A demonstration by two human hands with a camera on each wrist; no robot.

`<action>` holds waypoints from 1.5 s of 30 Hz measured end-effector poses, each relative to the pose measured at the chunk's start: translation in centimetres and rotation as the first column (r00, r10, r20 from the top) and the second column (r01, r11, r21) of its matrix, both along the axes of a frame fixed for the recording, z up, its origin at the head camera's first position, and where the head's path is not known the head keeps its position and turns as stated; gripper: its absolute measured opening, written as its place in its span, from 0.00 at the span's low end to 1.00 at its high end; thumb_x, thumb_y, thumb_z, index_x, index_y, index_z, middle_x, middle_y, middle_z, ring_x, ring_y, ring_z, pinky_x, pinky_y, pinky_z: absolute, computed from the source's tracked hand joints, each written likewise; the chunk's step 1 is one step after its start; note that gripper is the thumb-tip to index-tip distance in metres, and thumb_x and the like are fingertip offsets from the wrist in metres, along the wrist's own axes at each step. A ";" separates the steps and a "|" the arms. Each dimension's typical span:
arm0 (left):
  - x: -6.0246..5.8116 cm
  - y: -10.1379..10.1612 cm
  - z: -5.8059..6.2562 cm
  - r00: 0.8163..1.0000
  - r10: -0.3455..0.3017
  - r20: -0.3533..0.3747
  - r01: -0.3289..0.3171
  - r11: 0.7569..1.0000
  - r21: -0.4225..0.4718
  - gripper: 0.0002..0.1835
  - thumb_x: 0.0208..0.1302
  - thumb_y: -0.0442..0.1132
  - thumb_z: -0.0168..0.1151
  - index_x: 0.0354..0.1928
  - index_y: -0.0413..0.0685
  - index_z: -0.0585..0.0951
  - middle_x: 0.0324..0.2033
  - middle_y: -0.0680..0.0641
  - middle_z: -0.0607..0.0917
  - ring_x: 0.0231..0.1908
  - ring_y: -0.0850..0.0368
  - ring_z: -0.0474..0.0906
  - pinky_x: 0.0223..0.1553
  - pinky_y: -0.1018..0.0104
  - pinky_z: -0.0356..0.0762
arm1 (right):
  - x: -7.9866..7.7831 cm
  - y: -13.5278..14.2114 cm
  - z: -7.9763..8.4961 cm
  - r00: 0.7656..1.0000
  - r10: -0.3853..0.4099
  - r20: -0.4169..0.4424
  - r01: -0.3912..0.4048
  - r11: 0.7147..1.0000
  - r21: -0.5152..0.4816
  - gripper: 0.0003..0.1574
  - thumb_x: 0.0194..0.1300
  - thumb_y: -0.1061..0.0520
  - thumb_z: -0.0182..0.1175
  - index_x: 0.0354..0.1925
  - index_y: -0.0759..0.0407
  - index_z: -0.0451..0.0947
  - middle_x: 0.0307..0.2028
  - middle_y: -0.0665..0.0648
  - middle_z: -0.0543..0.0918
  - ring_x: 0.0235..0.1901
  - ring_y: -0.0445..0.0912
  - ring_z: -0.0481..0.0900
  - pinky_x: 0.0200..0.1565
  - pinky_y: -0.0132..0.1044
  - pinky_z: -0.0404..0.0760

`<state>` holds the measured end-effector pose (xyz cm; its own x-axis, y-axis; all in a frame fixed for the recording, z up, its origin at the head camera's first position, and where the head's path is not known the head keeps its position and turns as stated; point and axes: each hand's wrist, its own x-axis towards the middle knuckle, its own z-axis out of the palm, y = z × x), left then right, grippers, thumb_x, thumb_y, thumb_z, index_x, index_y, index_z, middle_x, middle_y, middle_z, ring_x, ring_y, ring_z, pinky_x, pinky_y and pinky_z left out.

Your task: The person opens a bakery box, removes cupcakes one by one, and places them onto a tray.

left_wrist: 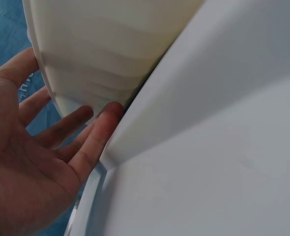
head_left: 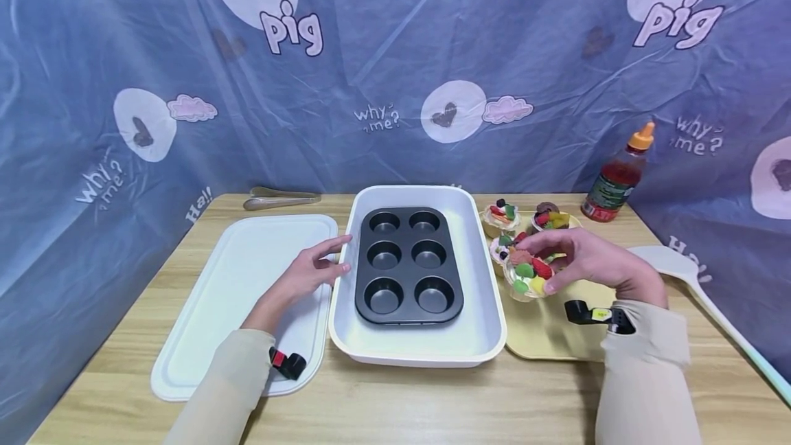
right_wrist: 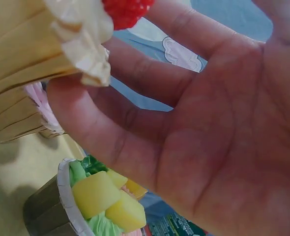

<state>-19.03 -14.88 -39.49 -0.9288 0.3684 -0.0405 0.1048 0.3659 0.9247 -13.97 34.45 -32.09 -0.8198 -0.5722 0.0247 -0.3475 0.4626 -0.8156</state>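
My right hand [head_left: 587, 263] pinches a fruit-topped cupcake [head_left: 524, 279] with green, red and yellow pieces. In the head view it overlaps the near end of the yellow tray, by the white tub's right rim. From the right wrist view, my fingertips meet the pleated, tan wrapper [right_wrist: 27, 44]. At the left, my left hand [head_left: 309, 270] rests with loosely extended fingers against the rim of the deep white tub [head_left: 476, 307]; the left wrist view shows fingers [left_wrist: 93, 142] along that wall. Inside the tub lies a black muffin tin [head_left: 405, 272] with several cups, none filled.
Other cupcakes stand on the yellow tray [head_left: 550, 335]: one at the back left [head_left: 500, 220], a dark-wrapped one [right_wrist: 46, 209] and one behind the held one. A flat white tray [head_left: 247, 266], tongs [head_left: 281, 201], a sauce bottle [head_left: 614, 184] and a white ladle [head_left: 667, 261] surround the tub.
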 end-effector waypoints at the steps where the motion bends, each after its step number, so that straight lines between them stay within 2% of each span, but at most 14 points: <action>1: 0.0 0.0 0.0 1.000 0.003 0.002 -0.003 1.000 -0.002 0.34 0.69 0.41 0.66 0.75 0.52 0.67 0.69 0.33 0.69 0.48 0.52 0.83 0.43 0.66 0.82 | 0.1 -0.1 0.0 1.000 0.000 0.010 0.000 1.000 0.002 0.37 0.51 0.64 0.76 0.60 0.64 0.77 0.53 0.38 0.85 0.49 0.35 0.83 0.45 0.32 0.83; 4: 0.0 0.0 0.0 1.000 0.003 0.002 -0.003 1.000 -0.001 0.34 0.69 0.42 0.66 0.75 0.53 0.67 0.69 0.33 0.69 0.48 0.52 0.83 0.44 0.66 0.82 | 0.3 -0.2 0.0 1.000 -0.002 0.028 0.001 1.000 0.016 0.36 0.53 0.63 0.76 0.60 0.64 0.77 0.53 0.39 0.86 0.49 0.34 0.82 0.44 0.32 0.84; 9: -0.1 0.0 -0.1 1.000 -0.011 0.003 0.011 1.000 0.008 0.34 0.69 0.42 0.66 0.75 0.53 0.67 0.70 0.33 0.69 0.48 0.51 0.83 0.44 0.66 0.81 | 0.7 -0.2 -0.3 0.998 0.019 0.059 -0.019 1.000 -0.005 0.37 0.52 0.64 0.76 0.60 0.67 0.76 0.53 0.48 0.88 0.52 0.34 0.82 0.45 0.34 0.84; 15: -0.1 0.0 0.0 1.000 -0.006 0.005 0.006 1.000 0.006 0.34 0.69 0.42 0.66 0.75 0.53 0.67 0.70 0.33 0.69 0.48 0.51 0.84 0.44 0.65 0.82 | 1.0 0.1 -1.1 0.995 0.029 0.095 -0.028 0.999 -0.016 0.38 0.53 0.64 0.75 0.61 0.68 0.75 0.55 0.50 0.87 0.55 0.32 0.80 0.52 0.28 0.80; 22: -0.2 0.2 0.0 1.000 -0.002 0.013 0.002 1.000 -0.015 0.34 0.69 0.42 0.66 0.75 0.54 0.67 0.70 0.33 0.69 0.50 0.48 0.83 0.46 0.63 0.83 | 0.7 0.2 -2.0 0.978 0.148 0.148 -0.134 0.986 -0.099 0.37 0.56 0.69 0.70 0.63 0.73 0.71 0.56 0.56 0.86 0.59 0.34 0.79 0.59 0.24 0.74; 26: -0.2 0.1 0.0 1.000 0.007 0.014 -0.007 1.000 -0.021 0.34 0.69 0.42 0.66 0.75 0.55 0.68 0.70 0.34 0.69 0.51 0.47 0.83 0.45 0.62 0.83 | 0.6 0.0 -2.1 0.973 0.178 0.145 -0.164 0.981 -0.101 0.37 0.57 0.69 0.70 0.63 0.74 0.70 0.57 0.57 0.86 0.60 0.34 0.78 0.59 0.24 0.73; 29: -0.2 0.0 0.0 1.000 0.007 0.011 -0.007 1.000 -0.021 0.34 0.69 0.42 0.66 0.75 0.55 0.68 0.70 0.34 0.69 0.52 0.47 0.83 0.45 0.63 0.83 | 0.5 -0.2 -2.0 0.975 0.177 0.138 -0.166 0.983 -0.082 0.36 0.57 0.68 0.71 0.62 0.74 0.71 0.56 0.58 0.86 0.59 0.33 0.78 0.59 0.24 0.73; 34: -0.1 0.0 0.1 1.000 -0.003 0.001 0.003 1.000 -0.005 0.34 0.69 0.42 0.66 0.75 0.54 0.67 0.70 0.32 0.68 0.53 0.45 0.83 0.43 0.65 0.83 | 0.3 -0.3 -2.1 0.969 0.178 0.173 -0.168 0.983 -0.073 0.36 0.57 0.67 0.71 0.62 0.75 0.70 0.56 0.60 0.85 0.60 0.33 0.78 0.60 0.23 0.73; 45: -0.1 0.0 0.0 1.000 0.010 0.007 -0.010 1.000 -0.021 0.34 0.69 0.43 0.66 0.75 0.56 0.68 0.70 0.33 0.68 0.56 0.42 0.81 0.46 0.62 0.83 | 0.3 -0.2 -2.1 0.962 0.164 0.219 -0.155 0.986 -0.058 0.38 0.57 0.66 0.70 0.63 0.77 0.68 0.57 0.58 0.85 0.59 0.31 0.78 0.59 0.22 0.72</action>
<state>-19.13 -14.87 -39.50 -0.9320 0.3584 -0.0549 0.0945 0.3864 0.9175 -13.70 34.21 -34.23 -0.7057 -0.6979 -0.1221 -0.2223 0.3818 -0.8971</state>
